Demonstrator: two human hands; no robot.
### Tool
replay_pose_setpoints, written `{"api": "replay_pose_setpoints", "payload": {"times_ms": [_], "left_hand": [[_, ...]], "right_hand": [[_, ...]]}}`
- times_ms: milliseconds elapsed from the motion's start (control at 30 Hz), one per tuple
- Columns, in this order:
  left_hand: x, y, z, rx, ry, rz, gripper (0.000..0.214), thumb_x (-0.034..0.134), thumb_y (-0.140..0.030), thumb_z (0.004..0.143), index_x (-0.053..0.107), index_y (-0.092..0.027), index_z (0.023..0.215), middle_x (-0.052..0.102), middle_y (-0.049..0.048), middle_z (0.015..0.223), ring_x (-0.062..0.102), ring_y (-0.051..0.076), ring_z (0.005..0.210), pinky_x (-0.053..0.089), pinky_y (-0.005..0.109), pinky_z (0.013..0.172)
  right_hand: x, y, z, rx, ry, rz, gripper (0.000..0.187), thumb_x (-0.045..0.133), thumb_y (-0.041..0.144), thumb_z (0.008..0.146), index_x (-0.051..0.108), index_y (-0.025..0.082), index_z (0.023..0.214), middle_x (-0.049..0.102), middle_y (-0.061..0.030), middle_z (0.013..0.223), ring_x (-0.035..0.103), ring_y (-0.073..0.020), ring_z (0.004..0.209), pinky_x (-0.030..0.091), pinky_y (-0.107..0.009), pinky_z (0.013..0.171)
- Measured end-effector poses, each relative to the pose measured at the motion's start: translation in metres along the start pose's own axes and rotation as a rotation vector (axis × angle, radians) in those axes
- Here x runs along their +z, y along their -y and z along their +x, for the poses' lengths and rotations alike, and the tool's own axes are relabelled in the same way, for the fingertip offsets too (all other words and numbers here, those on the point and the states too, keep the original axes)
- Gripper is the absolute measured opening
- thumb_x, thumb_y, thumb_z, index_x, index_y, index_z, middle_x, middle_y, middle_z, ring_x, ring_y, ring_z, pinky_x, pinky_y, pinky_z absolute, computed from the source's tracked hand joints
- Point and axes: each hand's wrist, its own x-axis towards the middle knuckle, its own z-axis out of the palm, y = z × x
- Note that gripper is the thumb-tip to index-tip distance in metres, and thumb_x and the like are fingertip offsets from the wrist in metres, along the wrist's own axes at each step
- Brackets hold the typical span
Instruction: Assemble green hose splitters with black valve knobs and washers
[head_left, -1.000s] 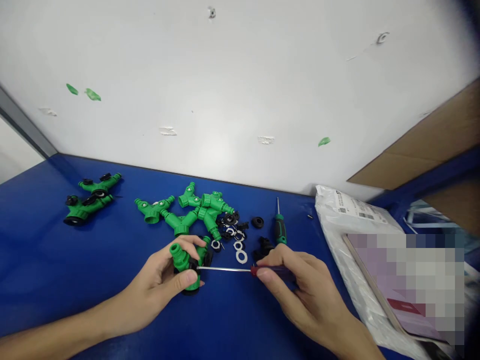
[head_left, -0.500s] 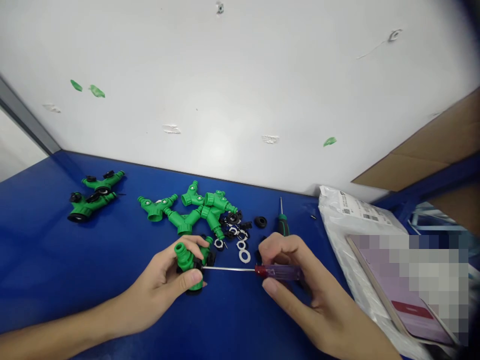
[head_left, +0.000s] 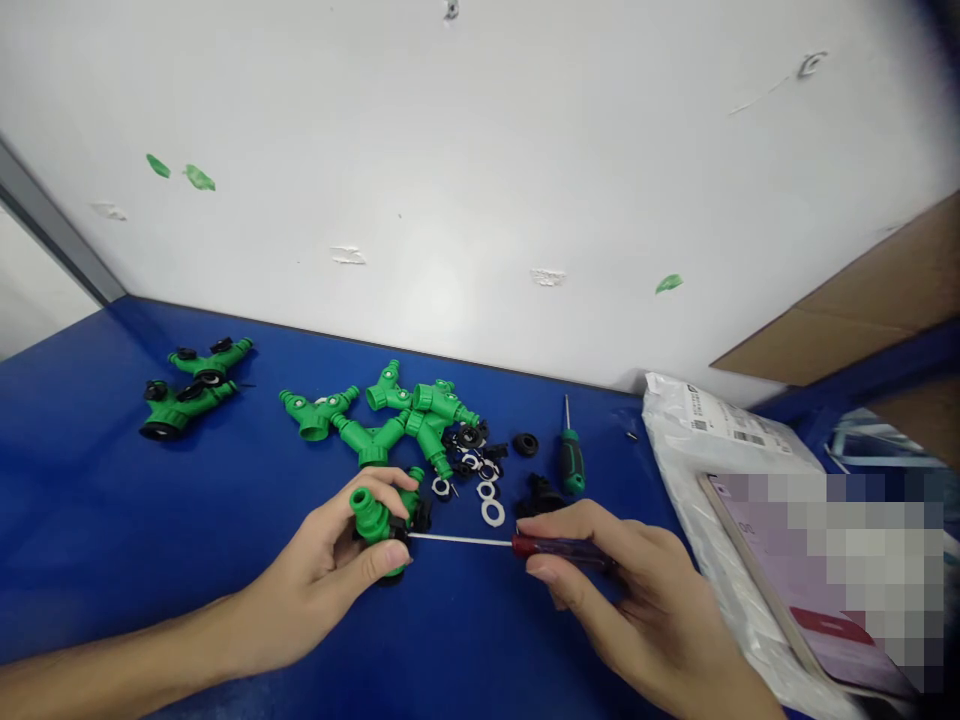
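Note:
My left hand (head_left: 330,570) is closed around a green Y-shaped hose splitter (head_left: 370,515) with black parts on it, held just above the blue table. One of its ends points up towards me. My right hand (head_left: 615,590) grips the dark red-purple handle of a screwdriver (head_left: 525,546), thumb and fingers on either side. The thin shaft lies level, and its tip meets the black part on the splitter near my left thumb. Whether the tip sits in a screw is too small to tell.
Several green splitters (head_left: 371,440) lie behind my left hand, beside white rings (head_left: 492,512) and black parts (head_left: 471,437). Two splitters with black fittings (head_left: 180,410) are far left. A green-black screwdriver (head_left: 571,460), white plastic package (head_left: 675,470) and phone (head_left: 757,560) lie right.
My right hand has turned on the screwdriver handle, its fingers now more stretched and lower, uncovering the green-black screwdriver's handle. My left hand keeps the splitter in place.

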Motion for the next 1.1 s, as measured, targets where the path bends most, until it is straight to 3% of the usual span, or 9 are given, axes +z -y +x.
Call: {"api": "replay_pose_setpoints", "payload": {"times_ms": [200, 300, 400, 567, 700, 833, 933, 1000, 1100], "left_hand": [[0.0008, 0.0005, -0.0007, -0.024, 0.005, -0.025, 0.015, 0.063, -0.038, 0.091, 0.059, -0.025, 0.099, 0.045, 0.0056, 0.129, 0.054, 0.021, 0.103, 0.057, 0.038, 0.087], [0.0008, 0.0008, -0.0018, -0.020, 0.000, -0.020, 0.016, 0.063, -0.038, 0.091, 0.058, -0.025, 0.099, 0.045, 0.0058, 0.129, 0.055, 0.021, 0.103, 0.056, 0.036, 0.087], [0.0004, 0.0008, -0.0017, -0.014, -0.010, 0.002, 0.017, 0.064, -0.038, 0.091, 0.058, -0.024, 0.098, 0.046, 0.0057, 0.129, 0.058, 0.018, 0.095, 0.057, 0.035, 0.085], [0.0002, 0.0012, 0.0011, -0.024, -0.029, -0.011, 0.016, 0.063, -0.038, 0.091, 0.059, -0.025, 0.097, 0.046, 0.0051, 0.128, 0.056, 0.022, 0.105, 0.058, 0.034, 0.084], [0.0008, 0.0009, 0.0003, -0.033, -0.049, -0.020, 0.015, 0.063, -0.038, 0.091, 0.059, -0.025, 0.097, 0.047, 0.0042, 0.129, 0.060, 0.018, 0.097, 0.059, 0.036, 0.086], [0.0015, 0.0003, -0.0012, -0.026, -0.077, -0.023, 0.015, 0.064, -0.037, 0.090, 0.060, -0.024, 0.096, 0.050, 0.0052, 0.128, 0.062, 0.019, 0.096, 0.061, 0.034, 0.084], [0.0016, 0.0006, -0.0007, -0.032, -0.090, -0.017, 0.014, 0.065, -0.036, 0.089, 0.062, -0.024, 0.096, 0.051, 0.0058, 0.129, 0.063, 0.019, 0.095, 0.061, 0.035, 0.083], [0.0014, 0.0014, -0.0003, -0.034, -0.108, -0.002, 0.013, 0.065, -0.035, 0.090, 0.063, -0.024, 0.096, 0.052, 0.0061, 0.129, 0.062, 0.022, 0.102, 0.062, 0.035, 0.084], [0.0006, 0.0034, -0.0009, -0.016, -0.109, 0.031, 0.013, 0.064, -0.035, 0.090, 0.063, -0.024, 0.097, 0.053, 0.0067, 0.129, 0.060, 0.025, 0.108, 0.062, 0.036, 0.084]], "right_hand": [[-0.0004, -0.0004, 0.0000, 0.094, 0.048, -0.031, 0.013, 0.054, 0.026, 0.097, 0.053, 0.026, 0.110, 0.070, -0.0010, 0.089, 0.069, -0.0149, 0.074, 0.055, -0.023, 0.062], [0.0000, 0.0001, 0.0001, 0.023, 0.042, -0.060, 0.004, 0.054, 0.028, 0.099, 0.056, 0.025, 0.096, 0.067, 0.0025, 0.075, 0.066, -0.0127, 0.063, 0.051, -0.022, 0.059], [-0.0001, 0.0010, -0.0009, -0.012, 0.046, -0.162, 0.021, 0.047, 0.030, 0.101, 0.054, 0.024, 0.082, 0.060, 0.0044, 0.061, 0.057, -0.0120, 0.050, 0.046, -0.024, 0.053], [-0.0022, 0.0001, -0.0037, 0.073, 0.062, -0.079, 0.013, 0.049, 0.028, 0.100, 0.053, 0.026, 0.112, 0.069, -0.0003, 0.088, 0.068, -0.0146, 0.073, 0.053, -0.023, 0.061], [0.0019, -0.0035, -0.0026, -0.012, 0.004, -0.116, 0.007, 0.053, 0.032, 0.101, 0.056, 0.027, 0.105, 0.071, 0.0032, 0.078, 0.068, -0.0128, 0.064, 0.052, -0.023, 0.062], [0.0049, -0.0026, 0.0008, -0.072, 0.040, -0.234, 0.021, 0.041, 0.033, 0.105, 0.053, 0.024, 0.090, 0.066, 0.0034, 0.066, 0.062, -0.0133, 0.053, 0.048, -0.026, 0.056], [0.0035, 0.0002, 0.0016, 0.005, 0.087, -0.179, 0.008, 0.045, 0.029, 0.101, 0.051, 0.023, 0.103, 0.068, 0.0002, 0.079, 0.066, -0.0148, 0.064, 0.051, -0.026, 0.061], [0.0028, 0.0009, 0.0005, 0.059, 0.114, -0.108, 0.011, 0.053, 0.025, 0.098, 0.049, 0.023, 0.108, 0.069, -0.0010, 0.088, 0.067, -0.0149, 0.073, 0.052, -0.025, 0.066], [0.0040, -0.0004, -0.0024, -0.001, 0.103, -0.049, 0.007, 0.053, 0.019, 0.098, 0.051, 0.024, 0.103, 0.069, 0.0004, 0.086, 0.067, -0.0137, 0.073, 0.050, -0.024, 0.067]]}}
